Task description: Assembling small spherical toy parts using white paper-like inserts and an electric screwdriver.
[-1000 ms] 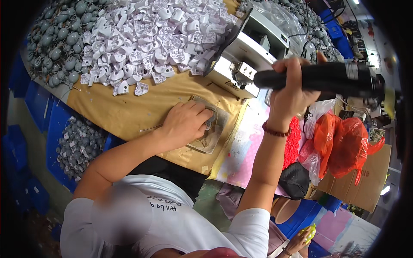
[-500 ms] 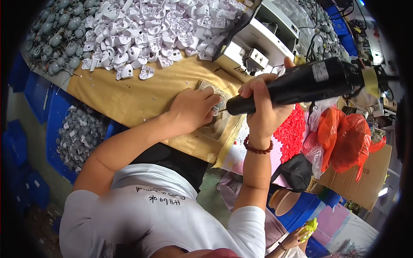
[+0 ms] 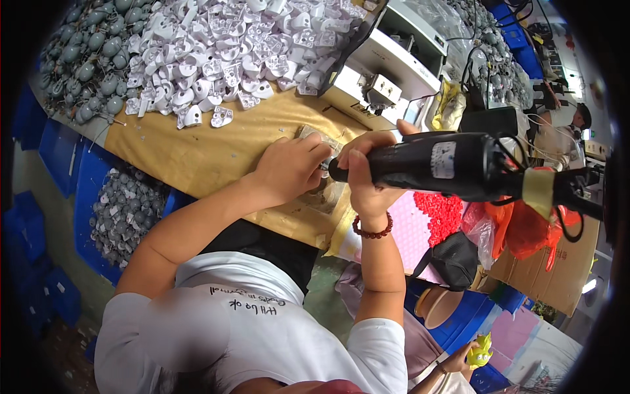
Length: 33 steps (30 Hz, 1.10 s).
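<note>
The left hand [image 3: 292, 167] mostly covers a small, seemingly grey part [image 3: 324, 167] at its fingertips; whether gripped, I cannot tell. Just beside, the right hand [image 3: 373, 176] clamps a black tool [image 3: 410, 165], tip hidden.

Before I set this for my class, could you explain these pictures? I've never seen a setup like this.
There's no robot here: these are a person's bare hands. One wide fisheye camera on the person's head looks down, so straight edges bend.

The right hand grips a black handheld tool with a cable. The left hand is by the tool's tip; whatever its fingertips touch is mostly hidden.

The brown-covered table bears a heap of white parts. Beside that are grey rounded parts; to the right lie small red pieces.
</note>
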Available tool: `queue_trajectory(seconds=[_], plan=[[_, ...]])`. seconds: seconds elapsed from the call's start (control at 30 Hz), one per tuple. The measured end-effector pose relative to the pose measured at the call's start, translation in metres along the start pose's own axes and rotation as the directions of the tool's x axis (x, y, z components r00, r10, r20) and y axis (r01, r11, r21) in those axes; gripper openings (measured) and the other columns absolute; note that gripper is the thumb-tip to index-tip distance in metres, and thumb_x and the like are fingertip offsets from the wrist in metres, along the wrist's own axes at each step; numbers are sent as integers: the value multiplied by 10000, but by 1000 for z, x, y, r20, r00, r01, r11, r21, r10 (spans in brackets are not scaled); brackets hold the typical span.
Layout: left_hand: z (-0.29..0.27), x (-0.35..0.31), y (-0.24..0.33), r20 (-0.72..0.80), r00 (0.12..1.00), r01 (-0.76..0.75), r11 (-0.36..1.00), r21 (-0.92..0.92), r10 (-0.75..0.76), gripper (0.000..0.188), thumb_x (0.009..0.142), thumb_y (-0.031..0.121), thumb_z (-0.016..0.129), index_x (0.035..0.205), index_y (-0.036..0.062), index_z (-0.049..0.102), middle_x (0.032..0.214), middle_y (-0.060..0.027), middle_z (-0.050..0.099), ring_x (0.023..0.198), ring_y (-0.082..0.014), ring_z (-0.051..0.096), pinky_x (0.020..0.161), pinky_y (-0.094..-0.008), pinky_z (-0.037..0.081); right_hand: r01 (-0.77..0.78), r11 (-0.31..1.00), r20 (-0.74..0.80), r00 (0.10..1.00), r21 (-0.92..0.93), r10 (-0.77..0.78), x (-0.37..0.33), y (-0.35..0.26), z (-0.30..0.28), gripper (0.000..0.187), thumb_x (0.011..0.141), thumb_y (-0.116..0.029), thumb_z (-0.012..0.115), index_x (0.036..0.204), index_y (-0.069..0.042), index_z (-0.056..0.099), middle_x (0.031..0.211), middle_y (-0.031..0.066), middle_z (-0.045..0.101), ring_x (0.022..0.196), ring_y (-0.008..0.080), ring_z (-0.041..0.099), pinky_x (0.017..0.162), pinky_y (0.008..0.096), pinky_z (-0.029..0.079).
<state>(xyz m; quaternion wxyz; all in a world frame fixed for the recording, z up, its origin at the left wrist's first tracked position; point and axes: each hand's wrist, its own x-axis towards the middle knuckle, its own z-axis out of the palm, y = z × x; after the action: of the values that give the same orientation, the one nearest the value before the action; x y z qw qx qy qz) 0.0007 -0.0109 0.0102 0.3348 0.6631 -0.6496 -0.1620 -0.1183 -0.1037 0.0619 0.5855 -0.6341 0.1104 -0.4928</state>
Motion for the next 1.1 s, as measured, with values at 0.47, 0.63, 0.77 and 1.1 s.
queue_trajectory(seconds=[0.47,0.63,0.77,1.1], plan=[[-3,7,5,-29,1000,1,994,-112,-4,299,724,88,683,999,111,567,952,-91,561,809,-319,618,689,-460,478,242,871,295,948,-427,-119,-5,-2,-14,684,814,15,688,1375,29,296,873,89,593,713,132,581,711,249,473],[0,2,5,-84,996,18,999,38,-14,342,735,111,707,1057,109,592,1062,-82,575,1018,-299,579,823,-433,476,-122,964,-32,993,-237,117,1,-7,-13,626,814,70,653,1350,23,334,814,91,630,641,143,609,641,281,511],[0,-1,9,-49,997,55,998,8,-54,380,782,153,724,1139,83,615,1226,-88,569,1156,-322,515,960,-422,443,-326,935,-414,877,-140,244,24,-13,-64,302,916,-76,668,1173,-4,526,855,40,625,686,132,612,637,277,506],[5,-14,-1,-158,981,-114,993,-20,110,316,775,103,742,1075,87,642,1060,-62,654,1117,-292,574,901,-414,485,-329,795,-112,941,-510,318,-43,11,-59,325,907,-86,693,1216,-11,626,1142,76,638,962,122,601,795,256,499]])
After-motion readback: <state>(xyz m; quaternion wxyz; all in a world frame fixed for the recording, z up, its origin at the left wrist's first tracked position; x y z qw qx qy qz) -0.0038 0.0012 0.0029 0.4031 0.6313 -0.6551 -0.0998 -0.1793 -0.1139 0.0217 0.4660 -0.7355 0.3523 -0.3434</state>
